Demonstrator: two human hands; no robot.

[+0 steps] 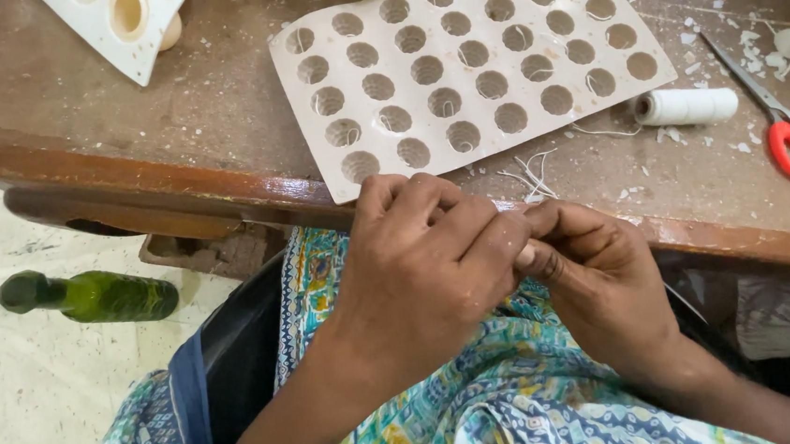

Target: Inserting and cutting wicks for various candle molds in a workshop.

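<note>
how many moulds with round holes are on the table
2 for sure. The large mould lies on the table ahead of the hands. A smaller one sits at the top left, cut off by the frame. A white edge at the top may be a third.

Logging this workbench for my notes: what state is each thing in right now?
Left hand: fingers curled, pinched against the right hand.
Right hand: pinching something thin, too small to identify.
Mould tray: flat on the table, short threads in many cavities.
Thread spool: on its side, end trailing.
Scissors: closed.
Green bottle: lying on the floor.
</note>
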